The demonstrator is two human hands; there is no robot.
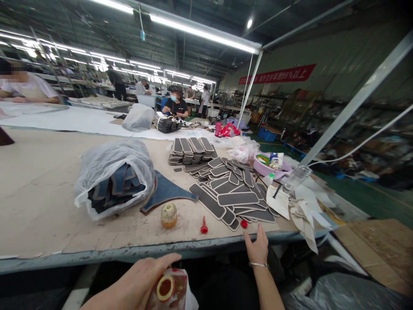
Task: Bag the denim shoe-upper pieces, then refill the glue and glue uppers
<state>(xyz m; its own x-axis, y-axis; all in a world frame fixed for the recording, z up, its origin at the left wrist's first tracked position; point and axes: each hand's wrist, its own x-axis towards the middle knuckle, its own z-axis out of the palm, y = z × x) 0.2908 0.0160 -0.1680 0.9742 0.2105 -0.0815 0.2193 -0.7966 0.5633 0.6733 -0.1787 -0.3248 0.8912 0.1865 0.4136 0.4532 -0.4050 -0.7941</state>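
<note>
My left hand (138,275) is wrapped round a stained container (180,289) with a round open mouth, held below the table edge. What is inside looks brownish. My right hand (257,247), with a bracelet at the wrist, reaches to the table edge, its fingers stretched out and holding nothing. Just beyond its fingertips lies a small red cap (244,224). A red pointed nozzle cap (204,226) stands on the tabletop to the left. Further left is a squat, open-topped bottle (169,216) with amber liquid in its lower part.
Dark, light-edged panels lie in a loose pile (237,198), with neat stacks (190,150) behind. A plastic bag (112,172) holds blue pieces; one blue piece (171,189) lies beside it. At right are a purple basin (271,168) and a slanted metal post (355,103). Co-workers sit beyond.
</note>
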